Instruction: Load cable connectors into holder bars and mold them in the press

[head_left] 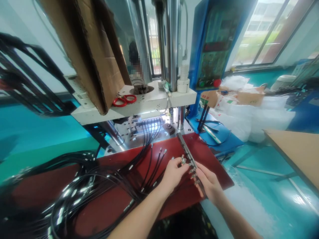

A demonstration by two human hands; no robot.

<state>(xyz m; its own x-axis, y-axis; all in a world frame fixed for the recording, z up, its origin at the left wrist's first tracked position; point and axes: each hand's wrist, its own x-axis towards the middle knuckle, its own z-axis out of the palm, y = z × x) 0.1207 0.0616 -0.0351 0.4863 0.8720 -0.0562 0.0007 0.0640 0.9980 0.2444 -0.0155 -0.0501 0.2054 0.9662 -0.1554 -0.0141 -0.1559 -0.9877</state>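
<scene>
A long dark metal bar point(186, 148) slants over the red-brown tabletop, small metal connectors along its lower half. My right hand point(208, 181) is closed round the bar's lower part from the right. My left hand point(175, 171) pinches a small metal connector point(183, 160) just left of the bar, thumb and forefinger together. Black cables point(152, 164) with metal ends lie on the tabletop to the left of my left hand. Other cables run into the lit metal mould point(149, 126) of the press behind.
The red-brown tabletop point(99, 212) bears a big coil of black cables point(67, 196) at left. Red-handled scissors point(124, 100) and a cardboard box point(99, 56) rest on the press plate point(159, 103). Pliers point(209, 125) lie on a blue surface at right, near white bags point(261, 116).
</scene>
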